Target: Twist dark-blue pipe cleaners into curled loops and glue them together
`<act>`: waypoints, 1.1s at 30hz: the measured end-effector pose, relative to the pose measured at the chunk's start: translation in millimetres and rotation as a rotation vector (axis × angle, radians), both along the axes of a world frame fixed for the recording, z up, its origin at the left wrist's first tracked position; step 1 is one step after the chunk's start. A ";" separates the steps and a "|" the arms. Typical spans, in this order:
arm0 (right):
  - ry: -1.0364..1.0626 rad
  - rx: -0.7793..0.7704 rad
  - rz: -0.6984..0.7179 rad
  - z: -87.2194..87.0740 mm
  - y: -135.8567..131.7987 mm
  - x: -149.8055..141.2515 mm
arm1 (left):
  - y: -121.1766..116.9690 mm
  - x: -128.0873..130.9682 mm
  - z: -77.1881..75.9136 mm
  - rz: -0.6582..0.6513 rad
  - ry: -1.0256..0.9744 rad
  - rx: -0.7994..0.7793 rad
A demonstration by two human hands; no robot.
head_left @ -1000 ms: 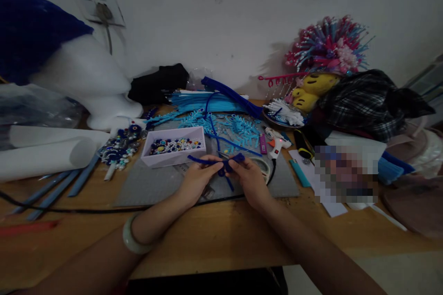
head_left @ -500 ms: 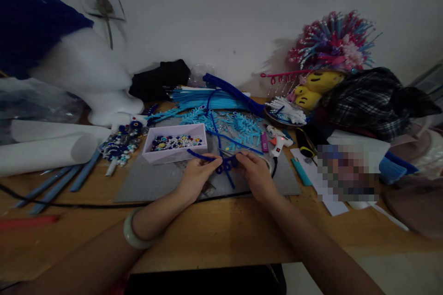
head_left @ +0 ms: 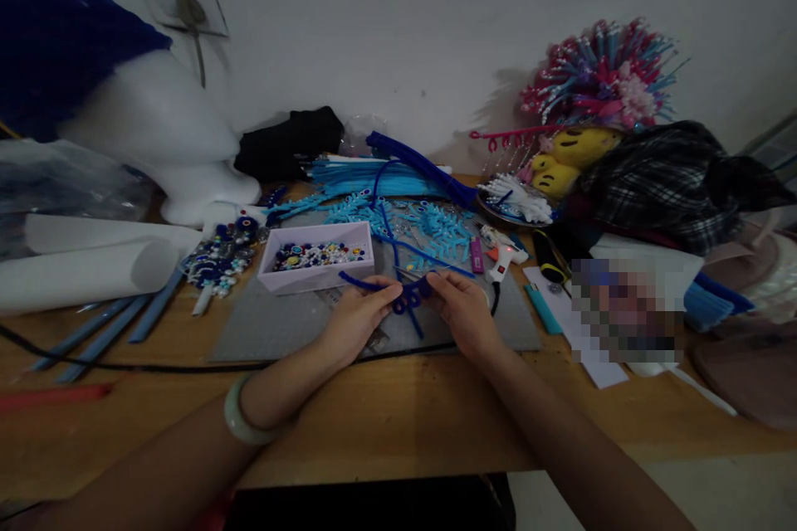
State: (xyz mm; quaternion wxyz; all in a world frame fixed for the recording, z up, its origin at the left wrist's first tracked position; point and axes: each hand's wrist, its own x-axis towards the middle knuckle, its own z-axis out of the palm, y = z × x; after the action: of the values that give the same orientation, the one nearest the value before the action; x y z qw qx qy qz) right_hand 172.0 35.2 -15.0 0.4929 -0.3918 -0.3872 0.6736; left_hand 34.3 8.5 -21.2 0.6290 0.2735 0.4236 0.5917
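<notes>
Between my two hands runs a dark blue pipe cleaner [head_left: 412,296], bent into small loops along its middle. My left hand [head_left: 359,311] pinches it left of the loops, and a straight end sticks out beyond the thumb to the left. At the other end, the thumb and fingers of my right hand [head_left: 462,309] close on the looped part. Another blue stem [head_left: 416,323] slants down below the loops; whether it joins the held piece I cannot tell. Just behind my fingers lie scissors [head_left: 408,272], partly hidden by my right hand.
A white box of beads [head_left: 315,282] stands left of my hands on a grey mat [head_left: 267,332]. Light blue branch shapes [head_left: 445,236] lie behind. To the right are a glue gun [head_left: 501,253] and a teal utility knife [head_left: 543,309]. A black cable [head_left: 187,368] crosses the front.
My right hand has shifted slightly right and the hands are a little farther apart. More of the looped section shows between them. Both hands keep their pinch. The view has shifted slightly.
</notes>
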 end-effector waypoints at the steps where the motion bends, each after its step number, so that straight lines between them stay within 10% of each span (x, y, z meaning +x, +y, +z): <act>1: -0.010 0.007 0.005 0.0 0.0 0.2 | -0.1 -0.4 0.3 -0.021 -0.011 0.005; 14: -0.079 -0.005 0.033 -3.6 -3.2 -3.0 | -1.5 -3.2 -5.0 -0.064 0.420 0.077; 33: -0.033 -0.012 -0.017 -0.8 -1.1 -0.8 | 2.5 -5.1 -7.7 -0.017 0.229 0.072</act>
State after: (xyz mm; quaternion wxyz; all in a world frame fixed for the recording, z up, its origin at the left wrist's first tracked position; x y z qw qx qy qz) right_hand 171.2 34.1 -15.8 0.4899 -0.4090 -0.3880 0.6650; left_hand 29.2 11.0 -28.9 0.5713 0.3651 0.4688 0.5662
